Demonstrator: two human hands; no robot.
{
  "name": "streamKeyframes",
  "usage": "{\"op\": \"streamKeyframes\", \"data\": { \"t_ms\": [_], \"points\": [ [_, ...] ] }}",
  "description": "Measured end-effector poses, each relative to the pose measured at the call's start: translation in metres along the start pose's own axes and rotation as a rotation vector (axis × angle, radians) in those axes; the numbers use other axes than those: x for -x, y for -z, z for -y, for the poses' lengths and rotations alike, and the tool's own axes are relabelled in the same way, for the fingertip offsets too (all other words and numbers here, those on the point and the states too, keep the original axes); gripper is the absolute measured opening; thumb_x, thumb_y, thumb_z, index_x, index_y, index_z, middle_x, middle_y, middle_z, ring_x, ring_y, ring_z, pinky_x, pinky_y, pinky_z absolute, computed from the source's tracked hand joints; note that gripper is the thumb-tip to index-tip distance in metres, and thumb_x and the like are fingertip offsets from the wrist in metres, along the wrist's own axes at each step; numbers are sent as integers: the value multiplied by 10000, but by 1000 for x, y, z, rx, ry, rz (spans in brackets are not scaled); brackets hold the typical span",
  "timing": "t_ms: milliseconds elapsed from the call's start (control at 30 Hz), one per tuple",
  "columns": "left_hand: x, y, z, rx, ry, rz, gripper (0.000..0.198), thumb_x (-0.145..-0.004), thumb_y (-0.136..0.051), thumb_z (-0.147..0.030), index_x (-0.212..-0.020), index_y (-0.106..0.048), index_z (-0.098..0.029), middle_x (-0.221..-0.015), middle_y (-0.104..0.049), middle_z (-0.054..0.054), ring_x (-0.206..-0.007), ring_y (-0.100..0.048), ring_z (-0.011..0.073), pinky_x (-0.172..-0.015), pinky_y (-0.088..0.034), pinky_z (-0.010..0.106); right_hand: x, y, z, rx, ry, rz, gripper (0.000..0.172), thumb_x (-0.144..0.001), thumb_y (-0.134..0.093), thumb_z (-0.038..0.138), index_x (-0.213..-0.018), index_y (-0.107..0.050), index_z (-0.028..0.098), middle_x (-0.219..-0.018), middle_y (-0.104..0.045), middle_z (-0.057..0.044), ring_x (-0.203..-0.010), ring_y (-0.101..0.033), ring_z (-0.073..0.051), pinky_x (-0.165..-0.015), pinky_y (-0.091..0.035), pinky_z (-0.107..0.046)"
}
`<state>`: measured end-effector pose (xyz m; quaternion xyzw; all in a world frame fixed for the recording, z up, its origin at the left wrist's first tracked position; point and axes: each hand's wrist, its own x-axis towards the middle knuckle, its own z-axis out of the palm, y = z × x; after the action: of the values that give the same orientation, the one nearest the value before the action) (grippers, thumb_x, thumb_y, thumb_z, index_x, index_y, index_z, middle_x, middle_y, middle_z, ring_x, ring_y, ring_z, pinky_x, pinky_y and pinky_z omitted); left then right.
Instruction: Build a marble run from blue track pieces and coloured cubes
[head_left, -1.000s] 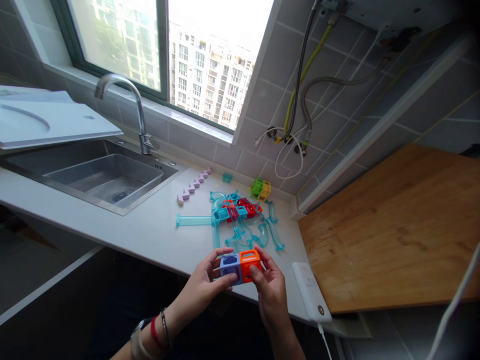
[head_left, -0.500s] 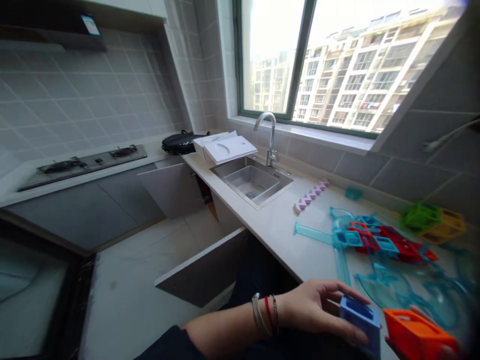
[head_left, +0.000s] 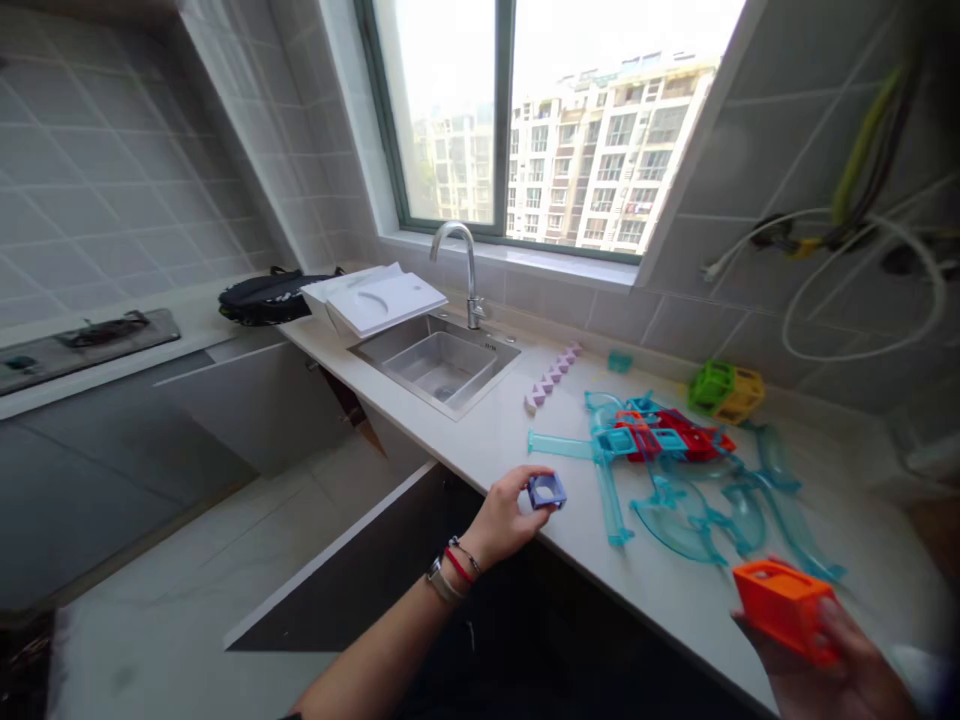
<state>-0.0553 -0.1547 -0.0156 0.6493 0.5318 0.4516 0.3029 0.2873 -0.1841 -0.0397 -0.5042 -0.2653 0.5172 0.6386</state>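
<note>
My left hand [head_left: 511,518] is closed on a small blue-purple hollow block [head_left: 547,490], thumb and fingers on opposite sides, over the counter's front edge. At lower right my right hand [head_left: 840,665] grips an orange hollow block [head_left: 786,602], raised above the counter. Between and beyond the hands lie translucent teal track pieces [head_left: 679,530], some straight and some curved. Red pieces [head_left: 697,440] rest among them. Behind these stand a green block [head_left: 710,387] and a yellow block [head_left: 742,395], side by side. A row of lilac zigzag pieces [head_left: 552,378] lies left of the tracks.
A steel sink [head_left: 442,375] with a tall tap [head_left: 471,280] is set in the counter [head_left: 495,440]. White boxes [head_left: 386,300] sit at its left edge, a black bag [head_left: 270,295] beyond. A cabinet door [head_left: 330,570] hangs open below. Cables [head_left: 862,225] hang on the right wall.
The view has swung right. My left hand has moved away from the orange block with the blue-purple block, so the two blocks are now far apart. My right hand still holds the orange one.
</note>
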Motion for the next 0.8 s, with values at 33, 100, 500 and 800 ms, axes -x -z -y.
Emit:
{"op": "streamKeyframes", "data": {
  "t_ms": [33, 100, 500, 800],
  "points": [
    [-3, 0, 3, -5, -2, -1, 432, -812, -717, -174, -1238, -658, -207, -1193, -719, 72, -1084, -662, 220, -1016, -486, 364, 6, -6, 6, -27, -40, -24, 294, -785, -771, 458, -1003, -769, 261, -1155, -695, -91, -958, -665, -261, -671, -632, -378],
    [-8, 0, 9, -7, 13, 14, 414, -829, -700, -186, -1240, -652, -204, -1194, -717, 75, -1076, -664, 220, -1016, -487, 371, 13, -13, 15, -54, -68, -54, 300, -777, -788, 453, -1002, -768, 257, -1146, -694, -74, -929, -660, -233, -655, -633, -344],
    [-11, -2, 18, 1, 82, 88, 403, -844, -694, -291, -1237, -655, -216, -1164, -722, 73, -1031, -674, 230, -982, -515, 375, 12, -9, 15, -136, -82, -63, 320, -806, -787, 430, -1078, -757, 264, -1128, -690, -18, -925, -634, -167, -680, -640, -248],
    [-13, 4, 15, 19, 68, 149, 484, -802, -699, -241, -1279, -626, -201, -1240, -679, 88, -1100, -637, 235, -1044, -475, 398, 14, -10, 18, -165, -77, -41, 301, -817, -786, 415, -1066, -755, 249, -1122, -689, -22, -909, -628, -161, -688, -644, -252]
  ]
}}
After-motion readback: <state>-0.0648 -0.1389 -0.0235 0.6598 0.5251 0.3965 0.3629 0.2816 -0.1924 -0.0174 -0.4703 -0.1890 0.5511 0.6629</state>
